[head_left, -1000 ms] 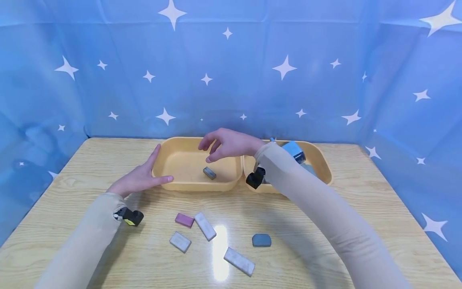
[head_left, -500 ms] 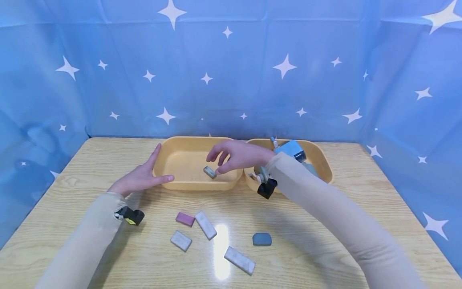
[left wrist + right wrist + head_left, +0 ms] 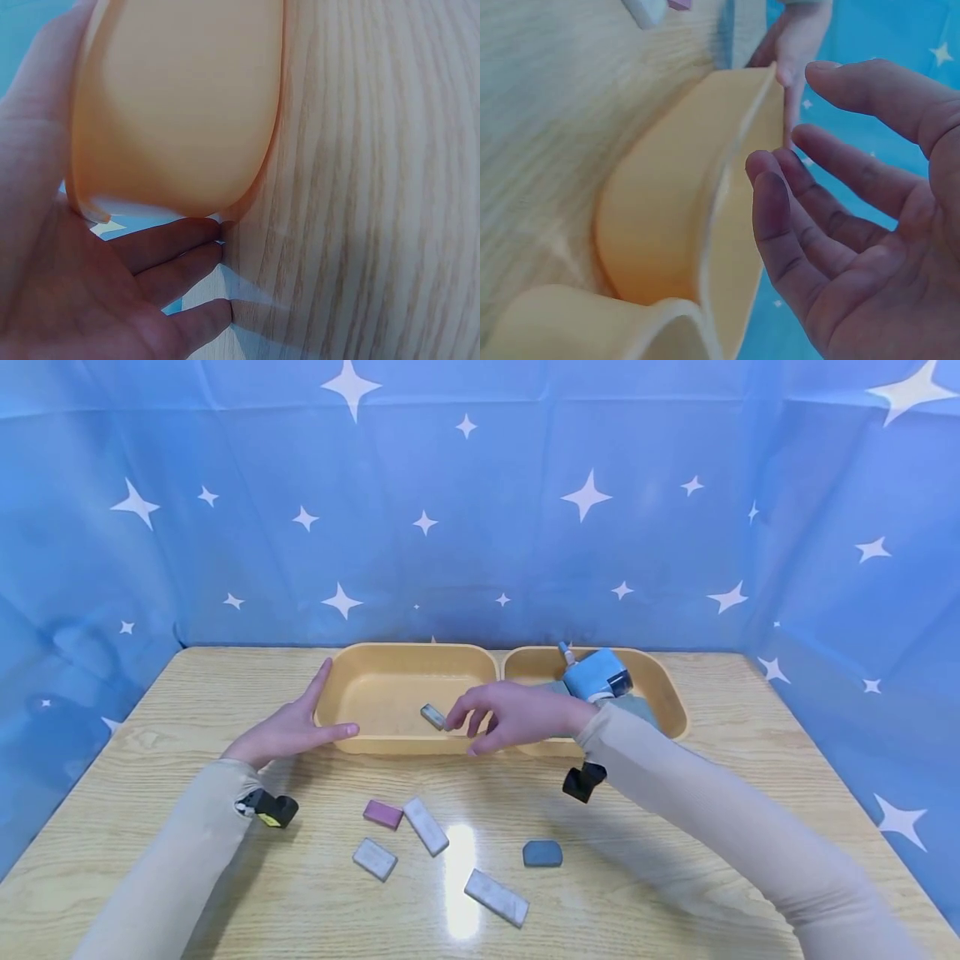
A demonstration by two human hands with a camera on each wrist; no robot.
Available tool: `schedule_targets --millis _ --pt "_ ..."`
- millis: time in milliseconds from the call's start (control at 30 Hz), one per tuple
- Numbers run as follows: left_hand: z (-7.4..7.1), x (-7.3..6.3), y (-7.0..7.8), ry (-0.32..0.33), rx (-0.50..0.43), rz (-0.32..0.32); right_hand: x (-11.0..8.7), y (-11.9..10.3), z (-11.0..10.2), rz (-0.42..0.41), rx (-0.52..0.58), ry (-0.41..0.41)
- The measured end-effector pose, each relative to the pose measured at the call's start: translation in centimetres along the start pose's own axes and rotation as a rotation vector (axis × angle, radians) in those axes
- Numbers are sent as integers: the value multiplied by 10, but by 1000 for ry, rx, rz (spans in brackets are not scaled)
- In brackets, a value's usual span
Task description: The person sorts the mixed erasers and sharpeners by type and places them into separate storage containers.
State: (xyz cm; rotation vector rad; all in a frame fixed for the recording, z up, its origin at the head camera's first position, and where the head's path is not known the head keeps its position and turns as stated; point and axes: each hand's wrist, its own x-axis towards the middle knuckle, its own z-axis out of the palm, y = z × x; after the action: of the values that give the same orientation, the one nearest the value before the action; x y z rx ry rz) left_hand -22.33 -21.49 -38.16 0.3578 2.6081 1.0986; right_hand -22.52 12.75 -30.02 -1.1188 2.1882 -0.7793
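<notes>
"What's beyond the right grip (image 3: 517, 714)?"
"A blue backdrop cloth (image 3: 480, 468), printed with white four-pointed stars (image 3: 587, 495), with a faint fold line (image 3: 637, 400) running across it high above the grip."
"And to either side?"
"The same cloth turns forward, well off to its left and right."
"Underneath?"
"A pale wood-grain worktop (image 3: 270, 893), with a bright glare streak (image 3: 459, 852) on the near side of it."

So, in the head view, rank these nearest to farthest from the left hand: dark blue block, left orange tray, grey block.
1. Left orange tray: left hand at its left end.
2. Grey block: inside that tray, toward its right side.
3. Dark blue block: on the table, well to the right.
</notes>
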Motion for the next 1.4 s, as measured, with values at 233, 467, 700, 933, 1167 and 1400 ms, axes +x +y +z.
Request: schedule_targets --millis 233,467,700,933,1167,1400 --pt "1 -2 2 -4 -22 1 -23 4 14 -3 8 18" --pt "-1 -6 4 -22 -19 0 -40 4 29 -30 61 -16" --pt "-4 -3 4 -17 -8 -4 -51 5 44 -67 53 -80" --pt "-3 -1 4 -20 -21 -12 -56 13 61 -104 66 -110" --pt "-3 0 5 -25 -34 -16 -60 21 78 -132 101 -112" --pt "-3 -1 5 -27 -48 -12 -63 26 94 -143 49 -111"
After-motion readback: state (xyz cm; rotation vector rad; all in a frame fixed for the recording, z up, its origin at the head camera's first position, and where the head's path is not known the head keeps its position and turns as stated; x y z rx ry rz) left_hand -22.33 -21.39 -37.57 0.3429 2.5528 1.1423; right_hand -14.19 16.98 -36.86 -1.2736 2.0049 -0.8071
